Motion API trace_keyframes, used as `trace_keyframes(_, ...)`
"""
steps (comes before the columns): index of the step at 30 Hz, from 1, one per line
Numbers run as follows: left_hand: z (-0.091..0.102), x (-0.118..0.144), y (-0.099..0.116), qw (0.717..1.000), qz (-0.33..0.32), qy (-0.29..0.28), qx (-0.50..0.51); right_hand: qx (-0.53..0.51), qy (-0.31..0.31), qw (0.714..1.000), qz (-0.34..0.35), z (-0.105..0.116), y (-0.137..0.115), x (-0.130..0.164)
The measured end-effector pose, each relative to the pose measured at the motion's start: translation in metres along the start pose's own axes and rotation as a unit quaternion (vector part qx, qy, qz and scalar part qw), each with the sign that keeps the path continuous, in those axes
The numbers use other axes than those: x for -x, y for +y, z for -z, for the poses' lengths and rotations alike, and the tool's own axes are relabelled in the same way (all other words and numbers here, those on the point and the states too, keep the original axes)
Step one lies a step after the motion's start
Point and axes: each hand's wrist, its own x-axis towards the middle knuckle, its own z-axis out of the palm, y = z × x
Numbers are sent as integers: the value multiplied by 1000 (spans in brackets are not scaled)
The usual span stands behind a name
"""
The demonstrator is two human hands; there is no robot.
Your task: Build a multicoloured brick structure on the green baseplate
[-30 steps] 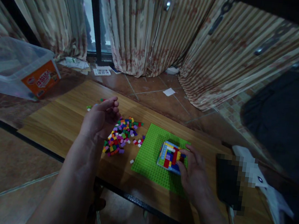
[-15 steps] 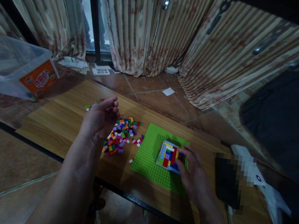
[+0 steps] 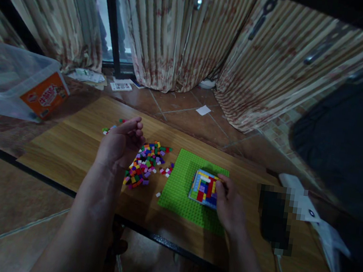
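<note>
My left hand (image 3: 123, 142) is raised above the near-left side of a heap of small coloured toy bricks (image 3: 148, 160). Its fingers are loosely bent and apart, and I see nothing in them. A green studded baseplate (image 3: 174, 193) lies on the table to the right of the heap. On it sits a low, square multicoloured brick build (image 3: 203, 188) with a light blue border. At the right edge of this build is my right hand (image 3: 231, 205), fingers curled in and thumb against them. Whatever they pinch is hidden, and the hand covers the build's right edge.
A wooden table (image 3: 67, 139) carries everything. One white brick (image 3: 158, 194) lies beside the baseplate. A clear plastic bin (image 3: 11, 82) with an orange label stands at the left. On the right are a dark, partly blurred device (image 3: 274, 219) with a cable and a white object (image 3: 316, 216).
My right hand has drawn its fingers together at the build's right edge, where they were spread before. My left hand has barely moved.
</note>
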Motion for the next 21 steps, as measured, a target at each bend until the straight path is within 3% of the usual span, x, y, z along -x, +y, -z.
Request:
trace_keyframes(14, 0, 0, -1, 1000, 3, -7, -1, 30, 31, 999, 24, -9, -7, 3)
trace_keyframes(21, -2, 0, -2, 1000, 7, -5, -11, 61, 15, 998, 25, -12, -14, 3)
